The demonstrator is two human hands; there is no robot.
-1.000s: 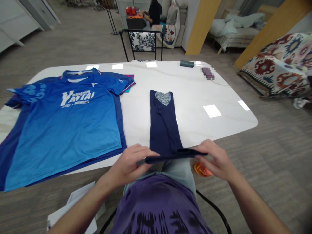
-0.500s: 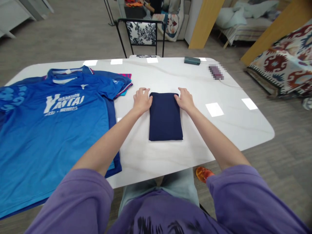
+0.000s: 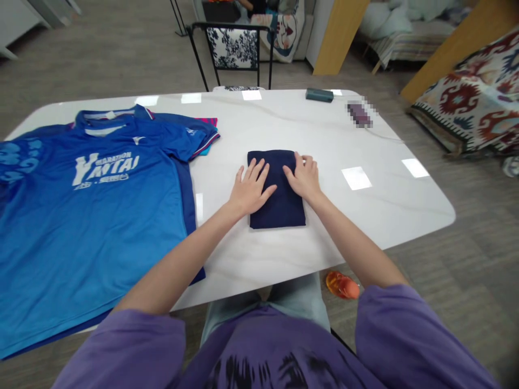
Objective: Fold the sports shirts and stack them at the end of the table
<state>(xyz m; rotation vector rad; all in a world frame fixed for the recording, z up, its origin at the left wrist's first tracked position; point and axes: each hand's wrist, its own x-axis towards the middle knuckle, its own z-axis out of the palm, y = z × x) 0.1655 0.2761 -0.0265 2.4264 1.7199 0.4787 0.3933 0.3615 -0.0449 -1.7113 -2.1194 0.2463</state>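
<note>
A dark navy garment [image 3: 279, 213], folded into a neat rectangle, lies on the white table in front of me. My left hand [image 3: 250, 192] rests on its left side with the fingers spread and the palm down. On its upper right edge lies my right hand [image 3: 304, 175], thumb on the cloth and the other fingers stretched past the edge. Neither hand grips the cloth. What kind of garment it is, the folds do not show.
Blue T-shirts [image 3: 133, 216] lie spread out in a stack on the left, hanging over the table's front edge. A dark green case [image 3: 319, 95] and a blurred phone-like object [image 3: 359, 114] sit at the far right of the white table [image 3: 389, 194]. A chair [image 3: 233, 48] stands behind it.
My left hand has moved from the upper left corner down onto the folded garment, its fingers spreading. My right hand has shifted slightly inward and down over the right edge.
</note>
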